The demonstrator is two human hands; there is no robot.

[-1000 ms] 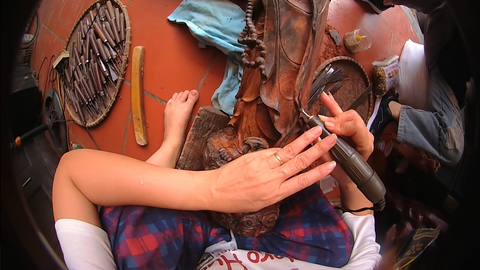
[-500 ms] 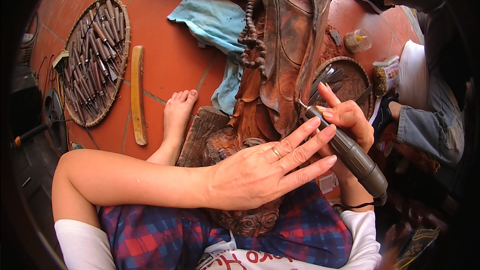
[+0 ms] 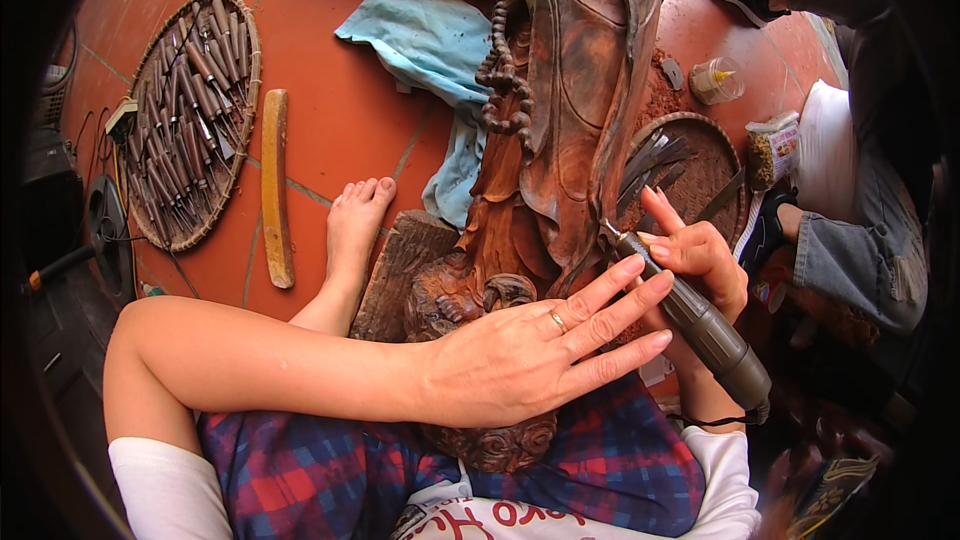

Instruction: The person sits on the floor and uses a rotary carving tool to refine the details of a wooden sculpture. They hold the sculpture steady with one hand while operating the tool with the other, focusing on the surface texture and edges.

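Head view: two bare hands meet over a reddish-brown carved wooden statue (image 3: pixel 585 90), which runs from the person's lap up past the upper edge, its robe folds and string of beads showing.
Right hand (image 3: pixel 705 260): closed around a dark grey cylindrical rotary tool (image 3: pixel 712 330), one finger lifted clear of the body.
Left hand (image 3: pixel 510 360): laid out flat with fingers extended and slightly apart, gripping nothing visible; its fingertips appear to rest against the tool, while its thumb is hidden.
Bit: the slim metal tip (image 3: pixel 606 227) sits at the robe's right edge; whether it touches the wood cannot be told.
Just changed: compared with half a second ago, tool and both hands have dipped a little toward the lap; the statue has stayed put.
Meaning: probably a short stroke along the same edge, with the left hand moving along as a steady.
Left floor: a round woven tray (image 3: pixel 256 70) full of brown-handled carving tools (image 3: pixel 190 110), beside a curved yellowish wooden bar (image 3: pixel 275 190).
Beside the statue: a crumpled light-blue cloth (image 3: pixel 425 40) and a rough brown wood block (image 3: pixel 395 285).
Right side: a round woven basket (image 3: pixel 690 117) with dark flat strips (image 3: pixel 650 162), near another person's grey-blue trouser leg (image 3: pixel 865 265).
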